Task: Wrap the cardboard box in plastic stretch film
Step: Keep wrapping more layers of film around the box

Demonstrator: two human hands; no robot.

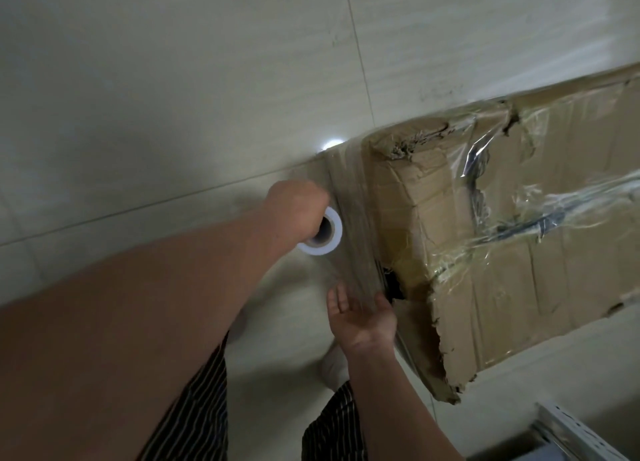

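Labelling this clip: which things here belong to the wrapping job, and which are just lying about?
In use: box, roll, film, left hand, right hand.
Lying about: metal rack.

A person's bare left arm (pixel 156 287) reaches in from the lower left edge of the frame, stretched nearly straight, its left hand (pixel 298 209) curled into a fist that grips the end of a film roll (pixel 322 234). The right forearm (pixel 391 401) rises from the bottom edge. The right hand (pixel 360 317) is turned palm up, fingers straight and loosely spread, fingertips touching the stretched film (pixel 349 218).
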